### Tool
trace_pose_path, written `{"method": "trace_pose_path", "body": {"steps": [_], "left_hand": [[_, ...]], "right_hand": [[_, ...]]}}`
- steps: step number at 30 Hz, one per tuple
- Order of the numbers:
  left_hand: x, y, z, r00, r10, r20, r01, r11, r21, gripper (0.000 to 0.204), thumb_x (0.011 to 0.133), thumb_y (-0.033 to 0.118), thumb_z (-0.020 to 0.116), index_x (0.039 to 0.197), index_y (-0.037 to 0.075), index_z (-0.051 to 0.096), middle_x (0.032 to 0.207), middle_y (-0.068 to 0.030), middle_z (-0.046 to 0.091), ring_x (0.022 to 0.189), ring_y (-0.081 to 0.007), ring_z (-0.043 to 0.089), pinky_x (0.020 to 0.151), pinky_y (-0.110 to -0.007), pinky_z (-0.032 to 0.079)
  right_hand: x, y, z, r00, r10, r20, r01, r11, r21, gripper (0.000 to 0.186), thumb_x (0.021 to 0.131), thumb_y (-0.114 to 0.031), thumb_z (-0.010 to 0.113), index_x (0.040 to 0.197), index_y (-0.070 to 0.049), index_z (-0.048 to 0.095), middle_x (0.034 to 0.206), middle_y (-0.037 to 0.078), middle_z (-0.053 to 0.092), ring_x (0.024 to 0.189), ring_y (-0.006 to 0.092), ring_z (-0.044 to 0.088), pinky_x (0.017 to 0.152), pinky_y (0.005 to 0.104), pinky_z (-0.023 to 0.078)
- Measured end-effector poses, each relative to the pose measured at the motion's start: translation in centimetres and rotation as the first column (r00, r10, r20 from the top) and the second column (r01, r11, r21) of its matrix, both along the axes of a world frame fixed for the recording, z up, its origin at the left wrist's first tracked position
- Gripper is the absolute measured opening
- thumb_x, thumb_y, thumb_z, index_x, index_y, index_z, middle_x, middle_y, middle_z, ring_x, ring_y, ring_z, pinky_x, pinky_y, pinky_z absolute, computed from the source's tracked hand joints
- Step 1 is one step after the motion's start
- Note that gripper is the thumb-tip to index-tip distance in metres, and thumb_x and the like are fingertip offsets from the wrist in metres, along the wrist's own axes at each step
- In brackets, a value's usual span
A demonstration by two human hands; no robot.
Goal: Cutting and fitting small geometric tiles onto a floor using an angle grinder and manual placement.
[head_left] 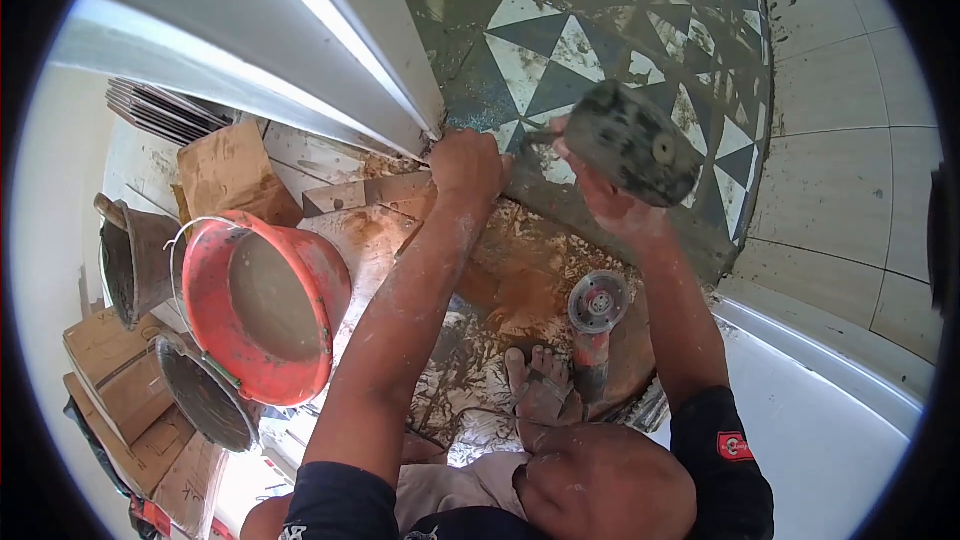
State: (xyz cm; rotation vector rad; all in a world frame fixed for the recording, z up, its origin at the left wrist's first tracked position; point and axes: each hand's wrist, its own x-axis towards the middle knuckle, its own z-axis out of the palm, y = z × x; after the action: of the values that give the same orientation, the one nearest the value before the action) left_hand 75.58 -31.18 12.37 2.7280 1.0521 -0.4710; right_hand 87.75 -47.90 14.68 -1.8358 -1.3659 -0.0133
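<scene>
My right hand [612, 202] is raised over the patterned floor and grips a block-shaped tool [630, 143]. The tool is dark, smeared with grey cement, and has a pale round spot near one end; motion blurs it slightly. My left hand [466, 166] is closed in a fist low down, next to the foot of the white door frame [400, 60]. What its fingers hold, if anything, is hidden. Beyond both hands lie grey-and-white triangle-patterned tiles [545, 55], partly coated with wet grey cement. A thin cement-covered strip or blade [540, 127] shows between the hands.
By my right knee an angle grinder [598, 302] stands with its disc facing up. To the left are a red bucket [335, 285] of murky liquid, dark buckets [200, 395], cardboard boxes [120, 360] and stacked tiles [160, 112]. Beige tiles [825, 180] line the right wall.
</scene>
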Motion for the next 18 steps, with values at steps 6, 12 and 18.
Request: {"method": "trace_pose_path", "body": {"steps": [6, 12, 18], "left_hand": [[-0.6, 0.2, 0.0, 0.999, -0.005, 0.040, 0.006, 1.000, -0.013, 0.040, 0.088, 0.051, 0.071, 0.092, 0.012, 0.080, 0.093, -0.0088, 0.076, 0.093, -0.0249, 0.074, 0.075, -0.035, 0.060], [-0.5, 0.1, -0.2, 0.997, -0.036, 0.071, 0.036, 0.999, -0.010, 0.040, 0.088, 0.051, 0.071, 0.093, 0.013, 0.080, 0.093, -0.0087, 0.076, 0.097, -0.0250, 0.073, 0.077, -0.035, 0.060], [-0.7, 0.3, -0.3, 0.997, -0.039, 0.072, 0.041, 0.999, -0.027, 0.047, 0.089, 0.053, 0.068, 0.092, 0.008, 0.080, 0.091, -0.0131, 0.076, 0.088, -0.0277, 0.076, 0.074, -0.038, 0.061]], "right_hand": [[-0.3, 2.1, 1.6, 0.996, 0.087, -0.007, -0.086, 0.995, 0.055, 0.019, 0.093, -0.004, 0.072, 0.111, -0.007, 0.073, 0.101, 0.005, 0.075, 0.095, 0.0151, 0.069, 0.081, 0.0319, 0.054], [0.4, 1.3, -0.1, 0.870, 0.100, -0.482, -0.031, 0.988, 0.149, 0.016, 0.097, -0.005, 0.069, 0.113, -0.004, 0.068, 0.104, 0.006, 0.075, 0.104, 0.0135, 0.067, 0.089, 0.0297, 0.053], [-0.1, 1.2, 0.9, 0.686, -0.022, -0.727, 0.206, 0.965, 0.164, 0.016, 0.097, -0.007, 0.070, 0.112, -0.004, 0.065, 0.109, 0.007, 0.073, 0.104, 0.0135, 0.066, 0.092, 0.0290, 0.052]]}}
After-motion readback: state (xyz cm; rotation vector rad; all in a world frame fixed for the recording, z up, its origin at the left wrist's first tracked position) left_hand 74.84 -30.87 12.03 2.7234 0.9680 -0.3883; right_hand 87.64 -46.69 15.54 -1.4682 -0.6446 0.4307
